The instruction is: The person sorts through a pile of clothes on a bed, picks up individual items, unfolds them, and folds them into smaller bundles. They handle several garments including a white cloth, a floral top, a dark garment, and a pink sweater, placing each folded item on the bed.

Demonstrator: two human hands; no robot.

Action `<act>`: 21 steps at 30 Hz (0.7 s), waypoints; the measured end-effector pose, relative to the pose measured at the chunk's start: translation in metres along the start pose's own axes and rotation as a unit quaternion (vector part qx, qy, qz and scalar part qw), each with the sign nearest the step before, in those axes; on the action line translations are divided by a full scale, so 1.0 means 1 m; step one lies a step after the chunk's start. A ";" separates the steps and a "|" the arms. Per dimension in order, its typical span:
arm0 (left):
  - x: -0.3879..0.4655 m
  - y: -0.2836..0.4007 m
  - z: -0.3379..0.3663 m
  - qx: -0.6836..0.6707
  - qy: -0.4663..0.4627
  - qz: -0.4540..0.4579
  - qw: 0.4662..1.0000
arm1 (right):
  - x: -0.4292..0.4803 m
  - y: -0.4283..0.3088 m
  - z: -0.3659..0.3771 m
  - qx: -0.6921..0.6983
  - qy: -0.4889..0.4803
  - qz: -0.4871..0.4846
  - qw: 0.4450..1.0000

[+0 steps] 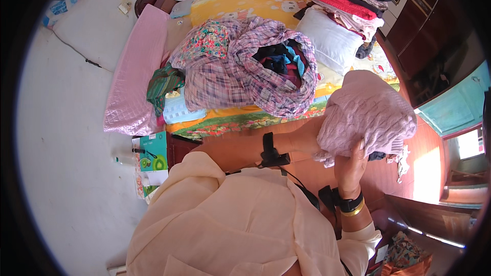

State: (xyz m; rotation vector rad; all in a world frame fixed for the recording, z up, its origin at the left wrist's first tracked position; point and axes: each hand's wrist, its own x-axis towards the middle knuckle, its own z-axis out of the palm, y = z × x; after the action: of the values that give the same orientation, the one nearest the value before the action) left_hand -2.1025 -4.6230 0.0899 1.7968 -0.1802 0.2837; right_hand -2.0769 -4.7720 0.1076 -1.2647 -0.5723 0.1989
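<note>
A pale pink cable-knit garment [368, 111], bunched into a bundle, is held up at the right, off the bed's front edge. My left hand [311, 135] reaches into or behind its left side; the fingers are hidden by the knit. From below, my right hand [352, 166] grips the lower edge, thumb lying over the front. On the bed, left of the garment, lies a plaid cloth bundle [218, 80], its round opening showing dark and blue clothes [284, 61] inside. A floral cloth [211, 40] rests on top of the plaid.
A white pillow [330, 40] and a stack of folded clothes [347, 4] sit at the bed's right side. Pink quilted fabric [134, 80] runs along the left wall. Boxes [153, 153] stand at lower left. Cloths [402, 165] lie on the wooden floor [307, 174].
</note>
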 end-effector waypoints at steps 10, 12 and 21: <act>-0.031 0.068 -0.058 0.022 0.032 0.031 0.999 | 0.018 0.006 -0.042 -0.051 -0.140 -0.102 0.984; -0.041 0.092 -0.069 0.073 -0.030 0.075 0.994 | 0.002 0.017 -0.061 -0.193 -0.141 -0.092 0.967; -0.052 0.149 -0.063 0.073 -0.080 0.201 0.974 | -0.031 0.018 -0.089 -0.237 -0.241 0.123 0.933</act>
State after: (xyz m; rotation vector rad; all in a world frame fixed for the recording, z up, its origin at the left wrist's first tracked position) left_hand -2.1992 -4.6000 0.2277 1.9215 -0.6559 0.4473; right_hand -2.0545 -4.8550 0.0650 -1.7744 -0.9182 0.6207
